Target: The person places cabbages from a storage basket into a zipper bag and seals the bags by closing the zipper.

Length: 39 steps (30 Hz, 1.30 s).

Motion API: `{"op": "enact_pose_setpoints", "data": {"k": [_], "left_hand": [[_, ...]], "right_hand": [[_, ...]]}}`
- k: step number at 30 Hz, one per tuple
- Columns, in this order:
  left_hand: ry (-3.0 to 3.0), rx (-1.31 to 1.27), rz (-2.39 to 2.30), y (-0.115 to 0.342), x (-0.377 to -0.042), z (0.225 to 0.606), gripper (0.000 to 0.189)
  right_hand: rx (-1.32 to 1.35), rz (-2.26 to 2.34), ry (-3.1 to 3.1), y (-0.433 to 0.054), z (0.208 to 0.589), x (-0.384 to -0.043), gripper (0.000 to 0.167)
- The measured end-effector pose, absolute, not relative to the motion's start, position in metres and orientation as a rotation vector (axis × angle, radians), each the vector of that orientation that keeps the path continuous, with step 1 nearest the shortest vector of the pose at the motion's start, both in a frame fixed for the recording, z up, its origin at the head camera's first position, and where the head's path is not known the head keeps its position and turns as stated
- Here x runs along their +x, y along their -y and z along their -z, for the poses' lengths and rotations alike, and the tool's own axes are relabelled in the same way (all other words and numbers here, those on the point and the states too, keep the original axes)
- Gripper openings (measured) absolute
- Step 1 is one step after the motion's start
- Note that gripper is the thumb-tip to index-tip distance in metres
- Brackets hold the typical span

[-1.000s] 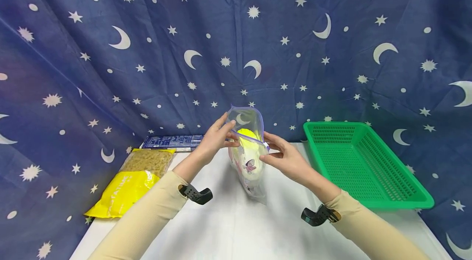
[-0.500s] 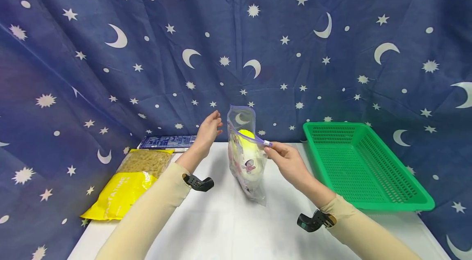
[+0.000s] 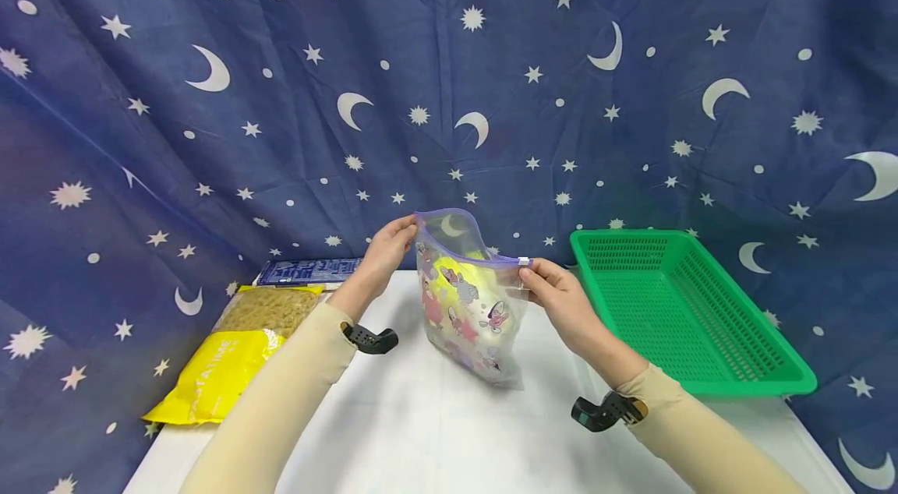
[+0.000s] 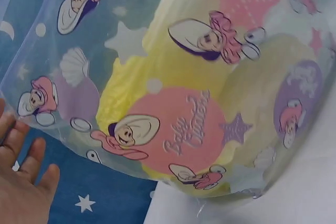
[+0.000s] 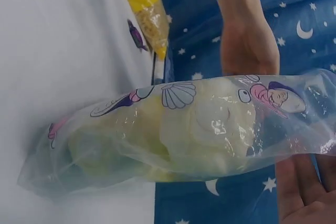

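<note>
A clear slider zip bag (image 3: 463,315) printed with pink and purple sea cartoons stands on the white table, its mouth parted at the top. Inside it are soft-looking yellow and white contents, their kind veiled by the film. My left hand (image 3: 386,252) pinches the top left corner of the bag; in the left wrist view its fingers (image 4: 31,161) lie along the edge. With thumb and fingertips my right hand (image 3: 561,303) grips the right end of the purple zip strip, beside the white slider (image 3: 523,261). The right wrist view shows the bag side-on.
A yellow bag of pasta (image 3: 217,373) lies on the left of the table, with a flat blue packet (image 3: 309,270) behind it. On the right is a green plastic basket (image 3: 800,381). A blue curtain (image 3: 449,73) with moons and stars hangs behind the white table (image 3: 400,432).
My left hand let go of the bag's mouth, moved left, then took its left corner. The bag has turned and spread wider, its printed side now facing me. My right hand still holds the right end.
</note>
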<state>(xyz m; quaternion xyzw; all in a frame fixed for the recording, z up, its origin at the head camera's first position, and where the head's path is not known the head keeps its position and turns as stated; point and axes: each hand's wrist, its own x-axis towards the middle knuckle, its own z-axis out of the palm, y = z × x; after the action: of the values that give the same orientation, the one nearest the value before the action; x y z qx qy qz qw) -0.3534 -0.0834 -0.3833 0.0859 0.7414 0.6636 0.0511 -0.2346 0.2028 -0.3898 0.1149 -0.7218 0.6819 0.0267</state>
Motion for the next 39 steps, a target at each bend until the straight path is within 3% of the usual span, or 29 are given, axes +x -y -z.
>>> {"op": "enact_pose_setpoints", "data": {"k": [17, 26, 39], "left_hand": [[-2.232, 0.322, -2.246, 0.112, -0.327, 0.4, 0.022], [-2.194, 0.388, -2.312, 0.12, -0.313, 0.395, 0.021], [-2.283, 0.354, -2.347, 0.124, -0.306, 0.398, 0.019]], "right_hand": [[0.236, -2.183, 2.075, -0.225, 0.387, -0.264, 0.032], [0.138, -2.177, 2.021, -0.226, 0.384, -0.27, 0.025], [0.105, -2.075, 2.075, -0.218, 0.389, -0.273, 0.035]]}}
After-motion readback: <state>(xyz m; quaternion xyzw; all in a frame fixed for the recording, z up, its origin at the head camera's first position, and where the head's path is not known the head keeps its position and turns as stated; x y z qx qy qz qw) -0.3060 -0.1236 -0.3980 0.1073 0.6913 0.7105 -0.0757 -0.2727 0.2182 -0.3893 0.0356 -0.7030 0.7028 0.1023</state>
